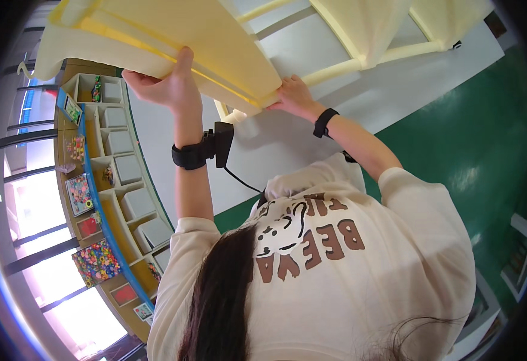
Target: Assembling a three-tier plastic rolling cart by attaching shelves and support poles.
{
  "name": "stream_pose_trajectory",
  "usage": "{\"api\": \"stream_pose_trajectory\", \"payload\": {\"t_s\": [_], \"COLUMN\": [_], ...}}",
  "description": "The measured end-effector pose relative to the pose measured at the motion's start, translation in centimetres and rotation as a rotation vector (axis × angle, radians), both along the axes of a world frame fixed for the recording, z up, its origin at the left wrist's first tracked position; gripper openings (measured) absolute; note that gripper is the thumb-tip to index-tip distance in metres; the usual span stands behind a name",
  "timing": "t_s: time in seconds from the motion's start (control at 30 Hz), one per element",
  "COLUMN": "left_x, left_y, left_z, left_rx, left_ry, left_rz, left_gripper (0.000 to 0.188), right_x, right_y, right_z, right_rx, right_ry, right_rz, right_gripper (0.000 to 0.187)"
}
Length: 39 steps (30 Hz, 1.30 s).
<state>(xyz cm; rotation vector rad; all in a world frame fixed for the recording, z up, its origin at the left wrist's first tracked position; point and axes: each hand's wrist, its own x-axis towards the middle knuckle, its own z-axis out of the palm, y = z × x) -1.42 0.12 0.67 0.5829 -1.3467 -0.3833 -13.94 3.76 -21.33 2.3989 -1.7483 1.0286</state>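
A large pale yellow panel (173,36) with a raised ridge along it spans the upper left of the head view. My left hand (170,84) is closed on its near edge, thumb on the upper face and fingers underneath. At the panel's right corner, my right hand (296,97) grips the edge beside a pale yellow tube (335,71). That tube belongs to a frame with crossbars and draped yellow sheets (365,24), reaching up to the right. The fingertips of both hands are partly hidden by the panel.
A white tabletop (407,99) lies beneath the yellow frame, with green floor (456,138) beyond. Along the left, a shelf unit (119,141) holds white bins, with pictures and crafts on top near windows. A cable (242,179) hangs from my left wrist's black device (222,144).
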Motion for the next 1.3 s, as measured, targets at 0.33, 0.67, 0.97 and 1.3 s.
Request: {"api": "stream_pose_trajectory", "payload": {"t_s": [0.33, 0.67, 0.97, 1.3], "left_x": [-0.4, 1.3, 0.8, 0.9], "left_y": [1.8, 1.6, 0.9, 0.8], "left_z": [-0.8, 0.4, -0.5, -1.0], "left_rx": [0.125, 0.138, -0.047, 0.011], "left_ry": [-0.102, -0.289, -0.322, -0.318], "left_rz": [0.075, -0.062, 0.158, 0.056], "left_gripper": [0.049, 0.045, 0.048, 0.055], "right_x": [-0.6, -4.2, -3.4, -2.4], "right_y": [1.3, 2.2, 5.2, -2.2], "right_z": [-0.1, 0.6, 31.4, 37.1], "right_rx": [0.187, -0.117, -0.921, -0.49], "right_ry": [0.041, -0.157, 0.023, 0.281], "right_rz": [0.02, 0.072, 0.005, 0.533], "right_gripper": [0.049, 0.03, 0.038, 0.062]}}
